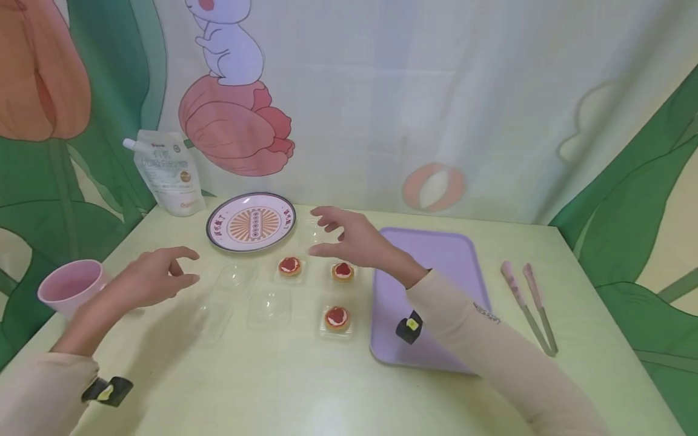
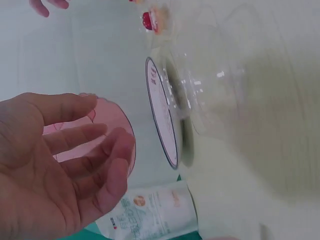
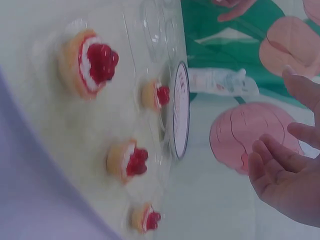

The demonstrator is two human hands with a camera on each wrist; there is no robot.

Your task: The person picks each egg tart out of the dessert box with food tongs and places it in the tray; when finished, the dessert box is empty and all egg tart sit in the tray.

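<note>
My left hand (image 1: 152,278) hovers above the table beside the pink cup (image 1: 71,281), its fingers loosely bent and nothing in them. Just right of it lie clear plastic boxes (image 1: 269,307). My right hand (image 1: 357,239) is held over the tray's upper left corner, thumb and fingers spread apart and empty. Under and left of it stand small red-topped tarts (image 1: 337,317) with white cream, on clear plastic bases. Three tarts show in the head view; the right wrist view shows a further tart (image 3: 146,218), which my right hand seems to hide from the head camera.
A patterned plate (image 1: 252,223) leans at the back, next to a white spouted pouch (image 1: 169,172). The purple tray (image 1: 425,339) lies right of the tarts. Farther right are a pair of pink-handled metal utensils (image 1: 537,321). A printed curtain (image 1: 382,109) hangs behind the table.
</note>
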